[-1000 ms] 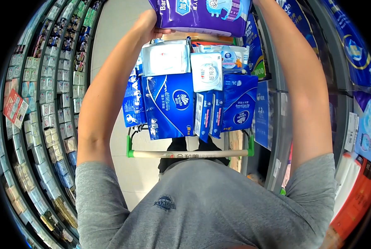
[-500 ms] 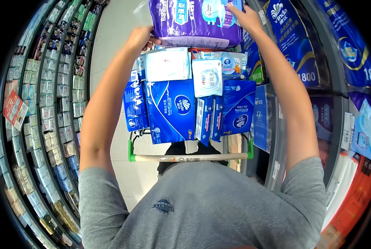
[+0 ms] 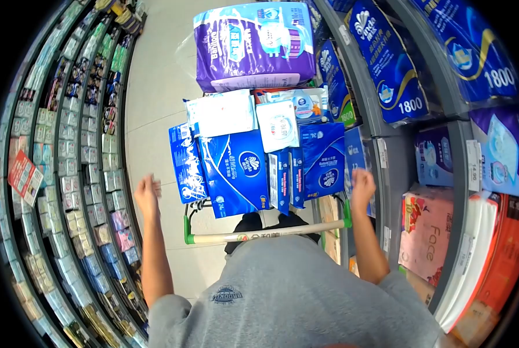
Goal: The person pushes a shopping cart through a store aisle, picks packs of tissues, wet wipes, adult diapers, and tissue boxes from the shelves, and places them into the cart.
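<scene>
A large purple and light-blue plastic-wrapped pack (image 3: 256, 49) rests at the far end of the shopping cart, beyond the other goods. My left hand (image 3: 148, 190) is in the air left of the cart handle (image 3: 259, 235), its fingers loosely curled with nothing in them. Over on the right side, my right hand (image 3: 362, 188) is held beside the cart near the shelf, also curled and holding nothing visible. Between the hands stand blue Vinda tissue packs (image 3: 236, 174), topped by a white wipes pack (image 3: 221, 113) and a smaller white pack (image 3: 278, 126).
Shelves (image 3: 79, 168) of small packaged goods run along the left. Big blue tissue packs (image 3: 390, 64) fill the shelf on the right, above a pink Face tissue pack (image 3: 427, 232). Pale floor tiles (image 3: 158, 75) lie left of the cart.
Both hands have let go of the purple pack and come back toward my body, one on each side of the cart. The pack now rests on the cart's far end.
</scene>
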The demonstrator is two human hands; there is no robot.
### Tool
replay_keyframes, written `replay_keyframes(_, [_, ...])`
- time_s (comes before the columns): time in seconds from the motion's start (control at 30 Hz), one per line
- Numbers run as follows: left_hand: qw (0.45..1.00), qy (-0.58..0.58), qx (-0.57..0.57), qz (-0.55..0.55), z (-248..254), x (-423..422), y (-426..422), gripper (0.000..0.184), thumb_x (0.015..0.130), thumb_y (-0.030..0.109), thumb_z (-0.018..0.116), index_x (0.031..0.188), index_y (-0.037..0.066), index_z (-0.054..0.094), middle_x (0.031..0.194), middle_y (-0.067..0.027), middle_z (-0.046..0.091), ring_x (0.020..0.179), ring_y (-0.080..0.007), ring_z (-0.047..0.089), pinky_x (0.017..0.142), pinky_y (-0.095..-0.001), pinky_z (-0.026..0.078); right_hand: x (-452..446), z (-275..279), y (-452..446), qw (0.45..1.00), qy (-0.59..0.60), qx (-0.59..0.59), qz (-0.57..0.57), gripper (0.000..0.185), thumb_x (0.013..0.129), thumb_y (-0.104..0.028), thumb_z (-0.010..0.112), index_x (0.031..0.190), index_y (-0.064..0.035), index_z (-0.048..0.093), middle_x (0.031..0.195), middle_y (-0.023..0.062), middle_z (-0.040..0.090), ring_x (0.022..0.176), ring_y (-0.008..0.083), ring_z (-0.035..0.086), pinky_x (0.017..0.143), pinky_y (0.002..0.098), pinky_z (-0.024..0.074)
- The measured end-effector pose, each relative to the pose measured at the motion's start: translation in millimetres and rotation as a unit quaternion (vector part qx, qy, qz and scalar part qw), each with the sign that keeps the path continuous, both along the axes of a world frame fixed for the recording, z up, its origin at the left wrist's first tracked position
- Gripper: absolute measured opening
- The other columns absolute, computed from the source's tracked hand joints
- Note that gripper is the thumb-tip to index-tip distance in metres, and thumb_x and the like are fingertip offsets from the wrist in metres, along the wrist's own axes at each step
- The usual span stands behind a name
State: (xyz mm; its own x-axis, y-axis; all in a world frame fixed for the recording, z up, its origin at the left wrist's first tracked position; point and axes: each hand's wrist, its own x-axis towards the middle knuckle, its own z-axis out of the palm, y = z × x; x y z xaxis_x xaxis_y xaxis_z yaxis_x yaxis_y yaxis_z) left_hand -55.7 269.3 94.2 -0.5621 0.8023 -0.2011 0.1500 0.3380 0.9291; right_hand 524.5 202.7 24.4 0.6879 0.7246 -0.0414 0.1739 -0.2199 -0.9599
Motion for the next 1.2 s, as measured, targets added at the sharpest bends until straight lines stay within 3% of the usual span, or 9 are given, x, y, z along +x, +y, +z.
replay_keyframes(0.1, [0.998,0.016,-0.061,0.03,-52.7,-0.7,-74.9,0.026,0.097,0.025,0.056,0.101,0.001,0.064,0.083,-0.0064,0.065,0.066,-0.0085,0.057,0.054,-0.0217,0.045,-32.9,6.7,-58.6,0.984,-0.129,-0.125,-0.001,0.02,0.095,-0.019,0.056,0.103,-0.0024,0.065,0.091,0.0123,0.071,0.081,0.0227,0.067,0.073,0.0356,0.0511])
replay_keyframes(0.23, [0.989,0.098,-0.11,-0.027,-105.6,18.2,-134.4,0.025,0.095,0.016,0.05,0.108,-0.001,0.062,0.085,-0.0089,0.065,0.068,-0.0129,0.061,0.058,-0.0252,0.049,-54.6,26.4,-66.5,0.933,-0.288,-0.213,0.018,0.023,0.092,-0.016,0.052,0.107,-0.0043,0.065,0.098,0.0194,0.069,0.088,0.0352,0.067,0.077,0.0437,0.051])
replay_keyframes(0.27, [0.988,-0.031,-0.152,0.023,-57.0,52.3,-123.8,0.027,0.096,0.016,0.047,0.11,-0.002,0.062,0.084,-0.0093,0.065,0.067,-0.0156,0.062,0.06,-0.0287,0.05,-54.5,27.3,-62.5,0.929,-0.292,-0.226,0.026,0.025,0.09,-0.013,0.05,0.108,-0.0045,0.065,0.1,0.0207,0.068,0.09,0.0386,0.065,0.079,0.0459,0.0504])
replay_keyframes(0.3, [0.988,-0.035,-0.146,0.019,-61.9,48.5,-122.2,0.027,0.096,0.016,0.047,0.11,-0.002,0.062,0.084,-0.0093,0.065,0.067,-0.0156,0.062,0.06,-0.0287,0.05,-55.5,27.0,-58.6,0.925,-0.296,-0.238,0.034,0.028,0.088,-0.011,0.047,0.109,-0.0047,0.065,0.102,0.022,0.068,0.092,0.042,0.063,0.081,0.0482,0.0497])
replay_keyframes(0.43, [0.982,0.11,-0.08,-0.129,-75.0,33.5,-107.4,0.029,0.095,0.015,0.046,0.116,0.0,0.061,0.089,-0.0143,0.069,0.073,-0.0215,0.067,0.066,-0.0346,0.052,-47.0,20.8,-57.1,0.91,-0.287,-0.292,0.058,0.031,0.085,-0.016,0.053,0.111,-0.0035,0.065,0.098,0.0261,0.067,0.095,0.0432,0.064,0.083,0.048,0.0498])
replay_keyframes(0.63, [0.917,0.192,-0.178,-0.299,-62.4,33.0,-82.7,0.042,0.082,0.011,0.064,0.122,0.002,0.055,0.102,-0.0194,0.069,0.088,-0.0333,0.067,0.079,-0.042,0.051,-45.2,32.6,-65.3,0.882,-0.265,-0.369,0.127,0.044,0.08,-0.026,0.062,0.118,-0.0034,0.06,0.096,0.0286,0.066,0.095,0.0443,0.064,0.085,0.0489,0.0499])
replay_keyframes(0.73, [0.907,0.223,-0.168,-0.315,-65.2,25.8,-78.8,0.044,0.079,0.01,0.067,0.12,0.003,0.055,0.103,-0.0192,0.068,0.091,-0.0346,0.067,0.081,-0.0428,0.051,-66.1,42.4,-70.0,0.85,-0.282,-0.432,0.103,0.048,0.079,-0.029,0.065,0.119,-0.0048,0.057,0.094,0.0271,0.067,0.093,0.0437,0.065,0.083,0.0496,0.0501])
replay_keyframes(0.9, [0.901,0.23,-0.17,-0.326,-64.9,12.2,-75.1,0.044,0.079,0.009,0.068,0.12,0.006,0.055,0.102,-0.0187,0.069,0.093,-0.0363,0.067,0.081,-0.0439,0.051,-88.4,40.3,-78.6,0.85,-0.29,-0.433,0.073,0.044,0.078,-0.03,0.067,0.109,-0.001,0.054,0.09,0.0254,0.068,0.086,0.0421,0.067,0.078,0.05,0.0515])
replay_keyframes(1.2, [0.909,0.202,-0.19,-0.311,-81.4,-9.0,-82.6,0.036,0.082,0.006,0.061,0.118,0.006,0.054,0.094,-0.0213,0.07,0.089,-0.039,0.067,0.077,-0.0459,0.052,-95.7,35.1,-98.7,0.854,-0.284,-0.42,0.115,0.05,0.08,-0.028,0.065,0.111,0.0079,0.051,0.091,0.0316,0.066,0.087,0.0453,0.066,0.079,0.0503,0.0523])
